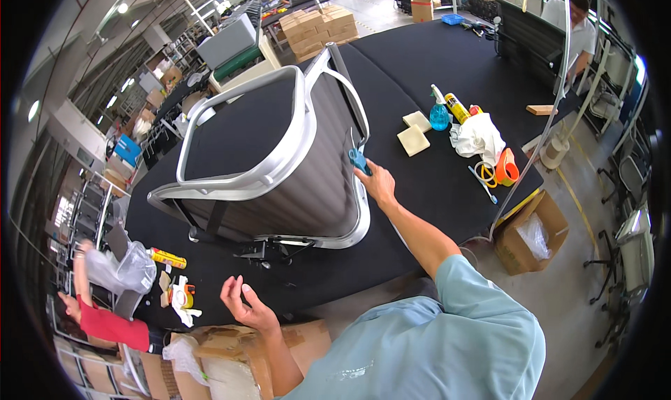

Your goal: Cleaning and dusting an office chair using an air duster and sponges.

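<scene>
A mesh office chair seat and back with silver metal arm frames lies on the black-covered table. My right hand is closed around the blue-green handles of a pair of scissors, beside the chair's right edge. The thin blades point away from me, close to the mesh. Raised in front of the table's near edge, my left hand has loosely bent fingers held apart and nothing in them. Nearest to it is the black mechanism under the chair frame.
Two cream sponges, a blue spray bottle, a yellow can, white cloth and orange tape lie right. Another yellow can lies left. Cardboard boxes flank the table. A person in red works at left.
</scene>
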Demonstrator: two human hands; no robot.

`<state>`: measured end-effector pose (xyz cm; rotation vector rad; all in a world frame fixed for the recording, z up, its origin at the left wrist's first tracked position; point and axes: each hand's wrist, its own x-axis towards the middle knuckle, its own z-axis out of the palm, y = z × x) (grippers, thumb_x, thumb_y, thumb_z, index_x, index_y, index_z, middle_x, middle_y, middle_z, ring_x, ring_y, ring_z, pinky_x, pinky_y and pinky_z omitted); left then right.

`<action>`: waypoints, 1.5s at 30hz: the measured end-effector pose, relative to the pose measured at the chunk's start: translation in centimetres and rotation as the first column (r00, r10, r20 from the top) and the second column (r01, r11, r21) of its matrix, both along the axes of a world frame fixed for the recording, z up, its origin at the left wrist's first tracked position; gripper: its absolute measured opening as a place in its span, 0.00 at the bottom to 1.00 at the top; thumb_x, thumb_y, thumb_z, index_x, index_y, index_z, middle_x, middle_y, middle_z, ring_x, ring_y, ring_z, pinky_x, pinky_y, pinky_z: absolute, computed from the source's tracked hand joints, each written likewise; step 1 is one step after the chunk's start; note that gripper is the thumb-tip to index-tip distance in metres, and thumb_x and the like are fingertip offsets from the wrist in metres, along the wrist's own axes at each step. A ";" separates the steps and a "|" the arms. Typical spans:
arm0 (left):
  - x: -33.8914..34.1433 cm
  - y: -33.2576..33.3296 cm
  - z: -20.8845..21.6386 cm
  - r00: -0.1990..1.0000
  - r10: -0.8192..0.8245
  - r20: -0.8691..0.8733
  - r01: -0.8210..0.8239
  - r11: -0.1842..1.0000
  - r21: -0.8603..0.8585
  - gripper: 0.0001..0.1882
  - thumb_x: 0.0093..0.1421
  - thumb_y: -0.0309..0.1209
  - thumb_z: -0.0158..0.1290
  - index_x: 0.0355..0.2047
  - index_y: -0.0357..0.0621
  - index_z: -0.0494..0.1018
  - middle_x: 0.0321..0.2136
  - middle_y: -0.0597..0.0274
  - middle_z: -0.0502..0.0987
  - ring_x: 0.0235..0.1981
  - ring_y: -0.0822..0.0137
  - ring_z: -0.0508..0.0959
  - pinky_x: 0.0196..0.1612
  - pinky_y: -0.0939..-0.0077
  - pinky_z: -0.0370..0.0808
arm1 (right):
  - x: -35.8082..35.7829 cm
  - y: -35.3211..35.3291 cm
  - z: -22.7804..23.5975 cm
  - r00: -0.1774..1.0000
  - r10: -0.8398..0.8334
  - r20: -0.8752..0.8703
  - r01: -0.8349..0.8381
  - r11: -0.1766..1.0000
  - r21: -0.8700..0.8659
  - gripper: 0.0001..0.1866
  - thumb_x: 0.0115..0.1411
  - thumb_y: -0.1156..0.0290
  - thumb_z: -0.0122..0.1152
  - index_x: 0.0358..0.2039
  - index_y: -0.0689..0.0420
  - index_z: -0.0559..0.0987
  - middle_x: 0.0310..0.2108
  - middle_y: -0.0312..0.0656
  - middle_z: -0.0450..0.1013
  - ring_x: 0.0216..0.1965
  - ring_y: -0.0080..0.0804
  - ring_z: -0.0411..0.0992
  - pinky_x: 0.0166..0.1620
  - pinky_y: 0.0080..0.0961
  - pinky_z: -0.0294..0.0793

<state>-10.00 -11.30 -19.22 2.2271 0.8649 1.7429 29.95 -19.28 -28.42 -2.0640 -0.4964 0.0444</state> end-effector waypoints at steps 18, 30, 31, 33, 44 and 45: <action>3.0 3.2 0.6 0.931 0.005 0.366 0.216 0.799 -0.561 0.34 0.75 0.52 0.40 0.72 0.43 0.54 0.70 0.50 0.59 0.68 0.58 0.63 0.66 0.62 0.60 | -3.7 -6.1 -2.4 0.670 0.367 -0.645 -0.004 0.871 0.492 0.24 0.67 0.45 0.59 0.35 0.57 0.79 0.21 0.29 0.67 0.20 0.17 0.65 0.26 0.20 0.66; 4.1 5.6 1.4 0.946 -0.016 0.323 0.190 0.835 -0.516 0.32 0.75 0.49 0.42 0.72 0.44 0.57 0.69 0.50 0.62 0.68 0.58 0.64 0.68 0.62 0.59 | 0.4 -0.3 -1.9 0.982 -0.037 -0.186 0.015 0.992 -0.121 0.34 0.55 0.40 0.65 0.55 0.49 0.81 0.40 0.48 0.83 0.46 0.45 0.81 0.48 0.41 0.77; 3.9 6.1 1.2 0.945 -0.037 0.324 0.210 0.829 -0.518 0.32 0.75 0.48 0.43 0.72 0.44 0.57 0.69 0.51 0.62 0.68 0.59 0.64 0.68 0.62 0.59 | 0.8 -0.1 -2.3 0.994 -0.043 -0.099 0.031 0.993 -0.111 0.34 0.55 0.40 0.66 0.56 0.47 0.81 0.37 0.48 0.82 0.44 0.45 0.81 0.46 0.41 0.77; 3.4 6.7 1.1 0.942 -0.047 0.334 0.222 0.831 -0.510 0.32 0.75 0.47 0.43 0.72 0.44 0.57 0.69 0.52 0.62 0.68 0.60 0.64 0.68 0.63 0.59 | 1.3 0.0 -0.4 0.998 0.014 -0.065 -0.020 0.995 -0.098 0.34 0.56 0.43 0.67 0.59 0.47 0.78 0.33 0.47 0.81 0.40 0.45 0.80 0.43 0.40 0.76; 4.0 7.5 0.7 0.969 0.021 0.246 0.131 0.802 -0.582 0.36 0.74 0.48 0.45 0.71 0.33 0.55 0.70 0.50 0.59 0.67 0.59 0.64 0.68 0.63 0.63 | 6.1 4.4 9.2 0.973 -0.051 0.225 0.012 0.985 0.170 0.35 0.57 0.45 0.68 0.61 0.50 0.75 0.32 0.44 0.79 0.35 0.45 0.79 0.41 0.38 0.75; 4.4 7.2 1.0 0.972 0.020 0.235 0.126 0.798 -0.589 0.36 0.74 0.48 0.45 0.71 0.33 0.55 0.70 0.50 0.59 0.67 0.59 0.64 0.68 0.63 0.63 | 6.4 4.6 8.8 0.979 -0.058 0.195 0.025 0.985 0.170 0.35 0.57 0.45 0.69 0.60 0.50 0.76 0.31 0.44 0.79 0.35 0.45 0.79 0.41 0.37 0.75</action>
